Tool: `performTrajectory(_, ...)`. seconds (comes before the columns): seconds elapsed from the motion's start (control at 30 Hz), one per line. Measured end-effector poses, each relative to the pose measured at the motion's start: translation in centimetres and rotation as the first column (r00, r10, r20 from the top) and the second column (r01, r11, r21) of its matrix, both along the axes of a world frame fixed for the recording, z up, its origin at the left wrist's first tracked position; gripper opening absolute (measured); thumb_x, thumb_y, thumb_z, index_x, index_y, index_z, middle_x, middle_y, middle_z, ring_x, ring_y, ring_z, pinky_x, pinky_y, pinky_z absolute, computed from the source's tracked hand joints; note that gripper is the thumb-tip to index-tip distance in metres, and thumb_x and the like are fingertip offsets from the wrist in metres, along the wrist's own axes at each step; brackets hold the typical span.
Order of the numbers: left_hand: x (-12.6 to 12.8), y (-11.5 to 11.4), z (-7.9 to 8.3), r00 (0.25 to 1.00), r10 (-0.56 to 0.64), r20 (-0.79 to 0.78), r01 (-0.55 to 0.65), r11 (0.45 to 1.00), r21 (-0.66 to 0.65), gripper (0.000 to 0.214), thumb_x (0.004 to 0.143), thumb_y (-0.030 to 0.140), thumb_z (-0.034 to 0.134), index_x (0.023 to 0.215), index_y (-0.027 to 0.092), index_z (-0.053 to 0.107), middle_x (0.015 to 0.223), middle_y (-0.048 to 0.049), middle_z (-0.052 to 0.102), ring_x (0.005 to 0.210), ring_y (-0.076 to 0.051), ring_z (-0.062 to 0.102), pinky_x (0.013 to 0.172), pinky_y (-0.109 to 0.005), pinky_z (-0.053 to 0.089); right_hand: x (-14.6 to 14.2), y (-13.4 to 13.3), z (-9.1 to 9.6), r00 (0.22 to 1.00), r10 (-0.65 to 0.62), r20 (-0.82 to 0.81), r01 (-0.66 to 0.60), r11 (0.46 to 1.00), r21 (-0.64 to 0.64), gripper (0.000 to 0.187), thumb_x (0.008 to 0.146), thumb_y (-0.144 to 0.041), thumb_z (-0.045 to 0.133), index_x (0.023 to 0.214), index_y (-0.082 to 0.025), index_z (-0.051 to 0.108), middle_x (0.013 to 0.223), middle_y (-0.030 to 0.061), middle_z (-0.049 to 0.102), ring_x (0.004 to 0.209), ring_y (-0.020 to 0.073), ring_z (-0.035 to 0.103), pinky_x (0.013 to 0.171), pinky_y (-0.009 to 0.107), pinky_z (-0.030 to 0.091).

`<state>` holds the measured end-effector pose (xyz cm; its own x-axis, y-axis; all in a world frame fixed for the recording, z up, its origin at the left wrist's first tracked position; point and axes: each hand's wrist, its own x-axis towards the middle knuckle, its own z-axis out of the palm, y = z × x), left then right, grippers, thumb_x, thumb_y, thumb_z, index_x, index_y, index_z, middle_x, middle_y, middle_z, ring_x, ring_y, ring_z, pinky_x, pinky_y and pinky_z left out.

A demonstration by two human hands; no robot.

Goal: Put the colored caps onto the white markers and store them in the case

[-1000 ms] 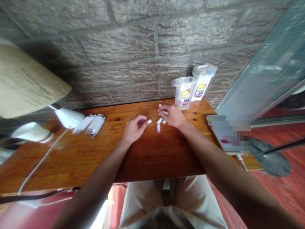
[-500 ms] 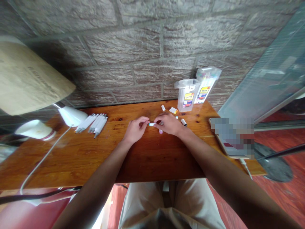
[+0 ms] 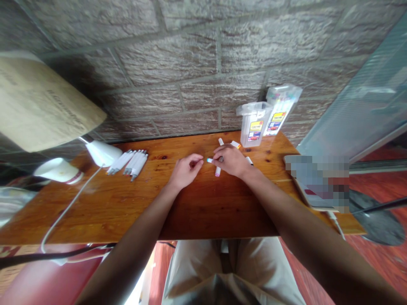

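My right hand (image 3: 231,160) pinches a small white marker cap (image 3: 210,160) with a light-blue end that points left. Just to the left of it, my left hand (image 3: 186,170) is curled, thumb and index tips close together, with nothing visible between them. A white cap with a pink end (image 3: 218,171) lies on the wooden table under my right hand. Around that hand lie other caps: a plain white one (image 3: 221,142), a yellow-orange-ended one (image 3: 235,145) and a black-ended one (image 3: 249,161). Several white markers with grey tips (image 3: 136,163) lie in a bunch at the left.
Two clear plastic marker cases (image 3: 254,127) stand at the back right by the stone wall. A blurred-out tablet-like device (image 3: 302,190) rests at the right edge. On the left are a lamp (image 3: 103,153), its white cable (image 3: 71,203) and a paper cup (image 3: 59,170).
My right hand has drawn the light-blue-ended cap slightly away from my left hand, so a gap now shows between them. The whole view has shifted slightly.
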<state>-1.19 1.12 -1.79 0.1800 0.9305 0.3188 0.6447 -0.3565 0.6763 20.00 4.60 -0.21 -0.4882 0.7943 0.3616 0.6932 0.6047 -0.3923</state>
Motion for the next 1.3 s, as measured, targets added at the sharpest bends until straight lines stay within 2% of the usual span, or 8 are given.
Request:
performTrajectory(0.17,0.1,-0.2,0.3,1.000,0.010,-0.002,-0.010,1.000,-0.014,0.022,0.092,0.035,0.062,0.104,0.020,0.073,0.099,-0.0043,0.080,0.086,-0.017,0.074,0.079,-0.027,0.057,1.0,0.5,0.5,0.990,-0.127,-0.055,0.128,0.991,0.027,0.011,0.086,-0.020,0.072,0.080,-0.019,0.081,0.108,0.0082,0.079,0.107,0.0255,0.071,0.102,0.035,0.050)
performTrajectory(0.43,0.0,-0.1,0.0,0.999,-0.039,-0.002,0.038,0.999,-0.038,0.024,0.092,0.040,0.060,0.095,0.020,0.074,0.081,-0.0018,0.078,0.072,-0.015,0.070,0.071,-0.026,0.051,2.7,0.2,2.2,0.926,-0.343,-0.159,0.352,0.936,0.027,0.025,0.096,-0.025,0.056,0.092,-0.019,0.080,0.090,0.0068,0.080,0.081,0.0210,0.072,0.073,0.029,0.047)
performTrajectory(0.57,0.1,-0.2,0.2,0.998,-0.070,0.004,0.070,0.996,-0.059,0.025,0.092,0.041,0.059,0.093,0.020,0.073,0.080,-0.0013,0.078,0.071,-0.015,0.070,0.071,-0.026,0.051,1.4,-0.5,2.1,0.944,-0.291,-0.156,0.294,0.956,-0.003,0.038,0.099,-0.037,0.053,0.073,-0.018,0.073,0.067,0.0040,0.071,0.059,0.0150,0.061,0.062,0.028,0.037)
performTrajectory(0.67,0.2,-0.4,0.5,0.996,-0.086,-0.012,0.085,0.995,-0.050,0.026,0.093,0.042,0.057,0.089,0.020,0.072,0.078,-0.0010,0.077,0.070,-0.015,0.070,0.070,-0.025,0.050,-0.1,-1.3,1.7,0.986,-0.145,-0.081,0.144,0.989,-0.012,0.045,0.099,-0.039,0.053,0.059,-0.018,0.061,0.060,0.0026,0.066,0.055,0.0125,0.055,0.061,0.027,0.034)
performTrajectory(0.8,0.1,-0.4,0.7,0.995,-0.096,-0.027,0.094,0.994,-0.048,0.026,0.093,0.039,0.055,0.082,0.019,0.069,0.075,-0.0007,0.076,0.068,-0.015,0.069,0.069,-0.025,0.049,-1.4,-2.2,1.2,0.998,0.040,0.038,-0.038,0.998,-0.057,0.045,0.098,-0.035,0.056,0.056,-0.019,0.054,0.058,0.0019,0.065,0.056,0.0123,0.055,0.061,0.027,0.033)
performTrajectory(1.03,0.2,-0.4,0.5,0.995,-0.088,-0.047,0.085,0.995,-0.052,0.027,0.094,0.041,0.056,0.081,0.021,0.069,0.072,0.0008,0.075,0.064,-0.014,0.067,0.066,-0.025,0.048,-0.9,-2.0,1.3,0.998,0.064,0.019,-0.061,0.990,-0.129,0.044,0.099,-0.034,0.056,0.058,-0.020,0.055,0.060,0.0022,0.071,0.061,0.0143,0.064,0.064,0.026,0.040)
performTrajectory(1.2,0.4,-0.3,0.6,0.992,0.092,-0.083,-0.092,0.996,0.005,0.021,0.094,0.036,0.056,0.086,0.022,0.071,0.086,-0.0010,0.078,0.080,-0.017,0.072,0.078,-0.027,0.053,-0.6,-1.7,1.2,0.997,0.078,-0.026,-0.081,0.989,-0.123,0.045,0.098,-0.034,0.057,0.055,-0.021,0.052,0.057,0.0020,0.072,0.060,0.0150,0.066,0.064,0.026,0.042)
performTrajectory(1.3,-0.4,-0.1,1.0,0.941,0.285,-0.184,-0.271,0.958,0.097,0.019,0.094,0.036,0.057,0.099,0.024,0.071,0.108,-0.0039,0.078,0.107,-0.023,0.069,0.101,-0.037,0.049,-0.6,-1.6,1.2,0.997,0.073,-0.039,-0.078,0.988,-0.136,0.046,0.097,-0.037,0.056,0.054,-0.022,0.051,0.058,0.0015,0.072,0.055,0.0141,0.062,0.061,0.026,0.039)
